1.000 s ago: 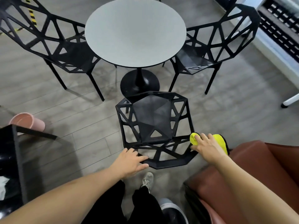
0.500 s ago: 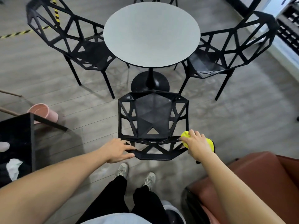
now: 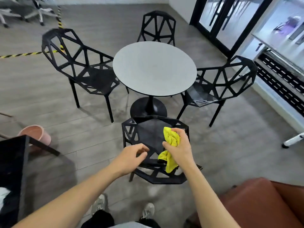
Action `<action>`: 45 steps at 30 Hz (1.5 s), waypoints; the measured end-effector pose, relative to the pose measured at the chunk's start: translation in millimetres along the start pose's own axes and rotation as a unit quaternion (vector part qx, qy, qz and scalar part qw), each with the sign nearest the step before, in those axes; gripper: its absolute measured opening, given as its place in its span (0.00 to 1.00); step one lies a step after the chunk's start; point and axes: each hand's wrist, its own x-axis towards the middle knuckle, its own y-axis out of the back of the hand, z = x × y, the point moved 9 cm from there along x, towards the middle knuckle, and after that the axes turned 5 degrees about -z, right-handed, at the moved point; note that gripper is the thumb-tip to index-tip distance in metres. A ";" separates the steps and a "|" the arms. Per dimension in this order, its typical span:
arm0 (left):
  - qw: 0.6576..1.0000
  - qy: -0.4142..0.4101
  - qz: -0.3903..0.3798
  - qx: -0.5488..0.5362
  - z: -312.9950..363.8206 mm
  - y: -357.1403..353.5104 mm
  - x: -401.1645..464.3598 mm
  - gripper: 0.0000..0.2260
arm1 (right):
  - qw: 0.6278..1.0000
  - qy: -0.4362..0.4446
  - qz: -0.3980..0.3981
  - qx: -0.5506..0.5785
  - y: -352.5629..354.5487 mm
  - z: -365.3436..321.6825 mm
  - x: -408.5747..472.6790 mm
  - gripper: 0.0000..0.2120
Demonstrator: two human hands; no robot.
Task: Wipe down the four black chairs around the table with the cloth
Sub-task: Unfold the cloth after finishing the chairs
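Observation:
A round grey table (image 3: 154,68) has black lattice chairs around it. The near chair (image 3: 148,135) stands right in front of me, its back toward me. Others stand at the left (image 3: 79,66), the right (image 3: 220,86) and the far side (image 3: 158,27). My right hand (image 3: 179,145) is lifted above the near chair's seat and grips a bunched yellow cloth (image 3: 171,140), one end of it hanging down. My left hand (image 3: 133,155) hovers just left of the cloth over the chair's back, its fingers loosely curled and holding nothing.
A brown leather seat (image 3: 263,203) is at the lower right. A black table (image 3: 11,162) and a pink bucket (image 3: 35,134) are on the left. Yellow-black tape (image 3: 19,55) runs across the floor. A white radiator unit (image 3: 279,79) lines the right wall.
Both hands have left the near chair's back rim. My right hand rose over the seat with the cloth, and my left hand lifted toward it. My view tilted up.

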 end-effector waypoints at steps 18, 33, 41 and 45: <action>0.950 -0.077 0.107 -0.282 -71.8 290.1 -53.7 0.24 | 0.930 -0.035 -0.110 0.350 -215.8 -226.3 29.1 0.27; 0.941 -0.099 0.170 -0.275 -79.2 450.0 28.8 0.14 | 0.951 0.054 -0.065 0.297 -240.5 -296.7 152.5 0.26; 0.947 -0.082 0.141 -0.276 -69.4 495.7 142.8 0.19 | 0.885 -0.031 -0.289 0.363 -284.8 -279.0 241.0 0.35; 0.951 -0.053 0.147 -0.268 -79.5 518.4 194.3 0.20 | 0.920 -0.062 -0.223 0.316 -275.6 -267.6 297.8 0.30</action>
